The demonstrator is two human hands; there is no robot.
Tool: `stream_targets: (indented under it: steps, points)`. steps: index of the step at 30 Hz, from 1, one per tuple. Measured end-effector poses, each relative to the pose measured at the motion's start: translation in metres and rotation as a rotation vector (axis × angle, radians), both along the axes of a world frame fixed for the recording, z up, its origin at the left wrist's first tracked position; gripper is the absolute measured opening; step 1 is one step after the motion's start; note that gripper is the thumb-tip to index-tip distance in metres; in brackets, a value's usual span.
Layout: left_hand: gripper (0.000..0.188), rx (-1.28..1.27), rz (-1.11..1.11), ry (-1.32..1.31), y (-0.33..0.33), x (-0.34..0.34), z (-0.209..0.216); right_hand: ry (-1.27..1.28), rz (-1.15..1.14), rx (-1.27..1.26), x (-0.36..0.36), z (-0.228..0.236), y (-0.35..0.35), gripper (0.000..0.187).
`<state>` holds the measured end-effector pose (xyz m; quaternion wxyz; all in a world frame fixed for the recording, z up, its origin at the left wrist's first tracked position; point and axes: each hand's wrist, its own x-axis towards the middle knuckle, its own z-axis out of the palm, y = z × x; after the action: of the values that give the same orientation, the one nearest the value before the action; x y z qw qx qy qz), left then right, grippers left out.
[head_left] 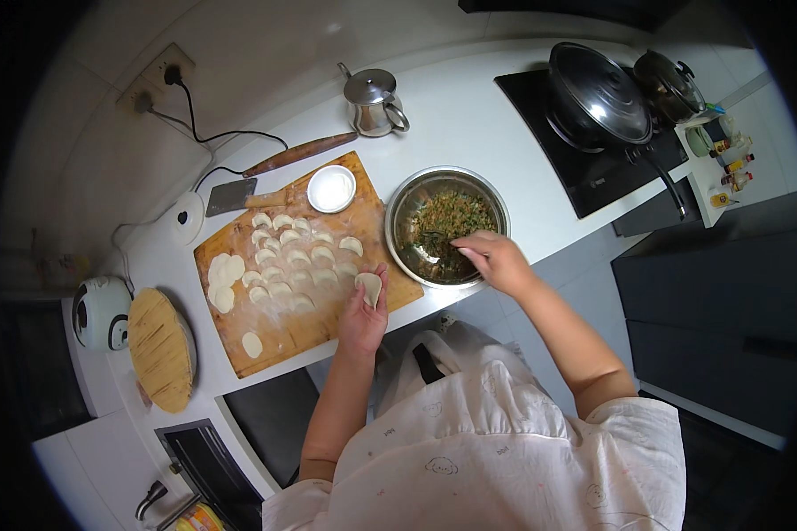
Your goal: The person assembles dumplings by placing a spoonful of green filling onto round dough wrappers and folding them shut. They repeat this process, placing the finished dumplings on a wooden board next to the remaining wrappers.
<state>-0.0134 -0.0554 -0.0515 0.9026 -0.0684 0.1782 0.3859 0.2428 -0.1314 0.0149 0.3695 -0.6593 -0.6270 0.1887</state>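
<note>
My left hand point(363, 323) is closed around a round dumpling wrapper point(369, 288), held up over the near right edge of the floured wooden board point(390, 252). My right hand point(498, 261) pinches a thin utensil at the rim of a steel bowl point(460, 285); its kind is hard to make out. The utensil's end reaches into chopped green and brown filling point(456, 212). Rows of folded dumplings point(298, 255) cover the middle of the board. Overlapping flat wrappers point(224, 274) lie at its left, and a single wrapper point(251, 344) near its front.
A white bowl of flour point(331, 188), a cleaver point(230, 196) and a rolling pin point(299, 154) are at the board's far side. Behind stands a steel kettle point(374, 102). A lidded wok point(600, 96) sits on the black hob point(584, 181), its handle sticking out. A round woven lid point(161, 350) leans left.
</note>
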Motion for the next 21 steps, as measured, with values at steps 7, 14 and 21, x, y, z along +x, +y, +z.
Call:
stream_targets:
  steps: [7,14,21]
  points:
    - [0.031,0.237,-0.199,0.324,-0.008,0.016,0.022,-0.130,0.011,-0.056,0.025,0.008,-0.047,0.011]
    - [0.028,0.164,-0.180,0.536,-0.006,0.025,0.018,-0.092,0.077,-0.070,0.008,-0.015,-0.056,0.012]
    - [0.026,0.180,-0.176,0.521,-0.007,0.022,0.017,-0.061,0.024,-0.062,0.011,-0.011,-0.050,0.012]
